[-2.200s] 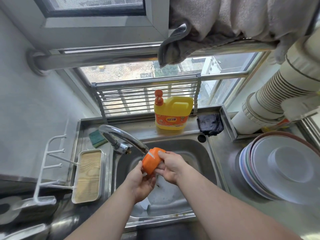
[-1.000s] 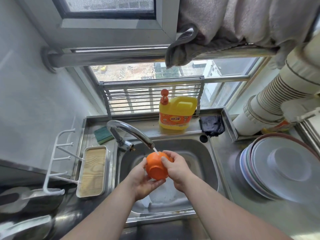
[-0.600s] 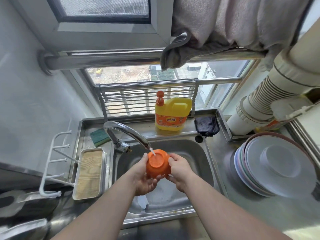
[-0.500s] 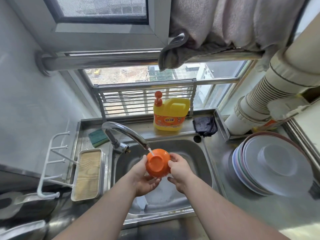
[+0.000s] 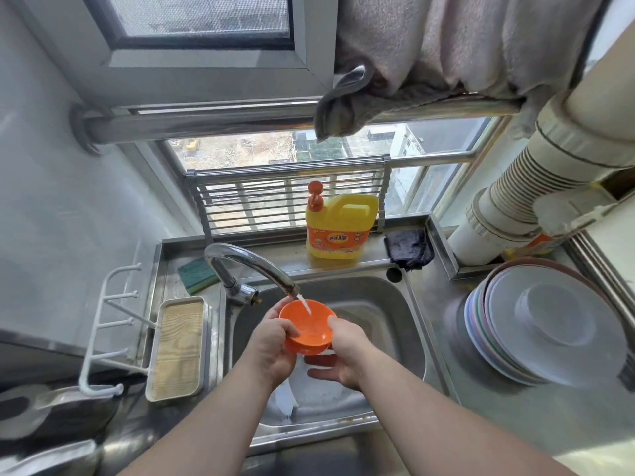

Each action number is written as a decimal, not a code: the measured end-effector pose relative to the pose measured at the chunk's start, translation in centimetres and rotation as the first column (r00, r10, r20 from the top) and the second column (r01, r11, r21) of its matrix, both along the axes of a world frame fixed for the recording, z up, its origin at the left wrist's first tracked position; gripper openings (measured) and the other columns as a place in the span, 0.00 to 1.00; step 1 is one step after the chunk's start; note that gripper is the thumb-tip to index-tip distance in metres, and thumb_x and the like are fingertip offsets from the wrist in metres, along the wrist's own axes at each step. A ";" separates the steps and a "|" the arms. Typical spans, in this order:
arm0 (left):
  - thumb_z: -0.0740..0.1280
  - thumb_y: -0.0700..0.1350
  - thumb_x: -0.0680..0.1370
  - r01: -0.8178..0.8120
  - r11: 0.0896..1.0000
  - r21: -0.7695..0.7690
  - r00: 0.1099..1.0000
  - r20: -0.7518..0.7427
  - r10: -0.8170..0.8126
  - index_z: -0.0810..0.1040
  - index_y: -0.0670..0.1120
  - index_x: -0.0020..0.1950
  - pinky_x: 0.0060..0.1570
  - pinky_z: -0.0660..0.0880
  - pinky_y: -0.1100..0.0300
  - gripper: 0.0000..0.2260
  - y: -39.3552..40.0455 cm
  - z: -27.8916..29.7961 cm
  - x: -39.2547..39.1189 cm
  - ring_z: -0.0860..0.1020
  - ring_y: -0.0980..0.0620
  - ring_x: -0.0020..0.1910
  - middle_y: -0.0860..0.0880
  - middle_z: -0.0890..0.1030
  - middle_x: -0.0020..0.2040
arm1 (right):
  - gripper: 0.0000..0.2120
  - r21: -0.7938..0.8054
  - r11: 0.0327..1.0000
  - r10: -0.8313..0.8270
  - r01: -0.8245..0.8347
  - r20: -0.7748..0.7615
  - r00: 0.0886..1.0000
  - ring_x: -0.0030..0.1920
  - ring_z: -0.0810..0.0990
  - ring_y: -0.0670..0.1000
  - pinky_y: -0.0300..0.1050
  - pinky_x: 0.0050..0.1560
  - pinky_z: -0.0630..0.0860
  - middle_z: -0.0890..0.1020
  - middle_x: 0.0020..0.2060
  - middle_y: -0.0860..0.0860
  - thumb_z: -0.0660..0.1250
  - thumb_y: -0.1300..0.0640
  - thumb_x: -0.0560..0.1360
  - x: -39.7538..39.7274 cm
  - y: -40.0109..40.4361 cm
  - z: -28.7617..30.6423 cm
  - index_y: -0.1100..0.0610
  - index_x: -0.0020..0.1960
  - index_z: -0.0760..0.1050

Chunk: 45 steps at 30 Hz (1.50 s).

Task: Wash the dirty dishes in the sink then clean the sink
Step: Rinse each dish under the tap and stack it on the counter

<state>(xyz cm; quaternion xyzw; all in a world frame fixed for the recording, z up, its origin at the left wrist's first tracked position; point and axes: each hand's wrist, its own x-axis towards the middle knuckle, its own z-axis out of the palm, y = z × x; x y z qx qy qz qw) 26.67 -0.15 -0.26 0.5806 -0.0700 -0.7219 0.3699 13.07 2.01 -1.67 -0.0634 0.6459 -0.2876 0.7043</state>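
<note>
Bowl (image 5: 307, 327), orange, is being held mouth-up over the sink (image 5: 414, 324): left hand (image 5: 271, 348) fingers are gripping its near-left rim, right hand (image 5: 347, 352) fingers are cupping its right side and underside. Faucet (image 5: 252, 266) water is running into it. Plates (image 5: 549, 324) are sitting stacked on the tabletop (image 5: 481, 424) at right.

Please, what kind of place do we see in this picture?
Most likely a small home kitchen, at the washing-up corner by a window. A steel sink with a running tap, a yellow bottle of dish soap behind it, and a stack of plates beside it all suggest this.
</note>
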 end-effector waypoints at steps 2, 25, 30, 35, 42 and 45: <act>0.54 0.23 0.72 0.023 1.000 -0.016 1.000 -0.003 -0.023 0.80 0.52 0.67 0.56 0.78 0.44 0.34 0.1 0.2 0.5 0.79 0.37 0.57 0.37 0.81 0.62 | 0.15 -0.009 0.999 -0.042 0.043 0.021 0.999 0.51 0.86 0.64 0.59 0.43 0.85 0.83 0.57 0.60 0.55 0.42 0.87 0.6 -0.2 0.1 0.49 0.66 0.73; 0.63 0.58 0.85 0.161 0.975 0.151 0.987 -0.049 -0.155 0.84 0.50 0.59 0.51 0.79 0.49 0.16 0.5 -1.5 -1.7 0.83 0.45 0.48 0.44 0.87 0.45 | 0.21 -0.038 0.993 -0.121 0.116 -0.182 0.976 0.54 0.84 0.57 0.50 0.44 0.84 0.82 0.56 0.52 0.52 0.31 0.83 -3.1 -1.6 -0.6 0.40 0.64 0.74; 0.68 0.57 0.82 0.052 0.990 0.134 0.999 0.004 -0.053 0.87 0.47 0.45 0.45 0.79 0.52 0.16 -0.5 -1.4 -0.8 0.82 0.47 0.40 0.45 0.86 0.41 | 0.18 -0.071 0.993 -0.098 0.090 -0.112 0.989 0.52 0.85 0.55 0.50 0.44 0.85 0.83 0.55 0.51 0.51 0.32 0.84 -1.0 -2.8 0.3 0.39 0.64 0.72; 0.66 0.59 0.81 0.038 0.973 0.226 0.998 -0.061 -0.025 0.76 0.50 0.37 0.32 0.75 0.57 0.17 0.8 -2.2 1.4 0.71 0.50 0.28 0.46 0.76 0.33 | 0.21 -0.009 0.998 -0.062 0.062 -0.014 0.998 0.47 0.85 0.53 0.45 0.37 0.82 0.86 0.53 0.52 0.52 0.32 0.84 0.3 -0.5 -0.8 0.42 0.62 0.76; 0.63 0.58 0.84 0.028 0.974 0.225 0.994 -0.108 -0.003 0.81 0.48 0.56 0.46 0.76 0.52 0.15 1.4 -3.0 0.1 0.73 0.47 0.38 0.43 0.80 0.42 | 0.19 0.003 0.994 -0.112 0.113 -0.038 0.993 0.50 0.86 0.55 0.45 0.37 0.83 0.84 0.55 0.52 0.53 0.33 0.84 -1.7 -0.7 -1.1 0.42 0.60 0.76; 0.64 0.58 0.84 0.026 0.974 0.226 0.997 -0.081 -0.008 0.82 0.48 0.58 0.49 0.80 0.50 0.15 1.1 -3.5 0.1 0.80 0.46 0.44 0.43 0.83 0.45 | 0.18 0.003 0.993 -0.118 0.118 -0.010 0.993 0.53 0.85 0.57 0.48 0.41 0.84 0.84 0.57 0.54 0.53 0.33 0.84 -1.8 -0.3 -1.3 0.41 0.62 0.75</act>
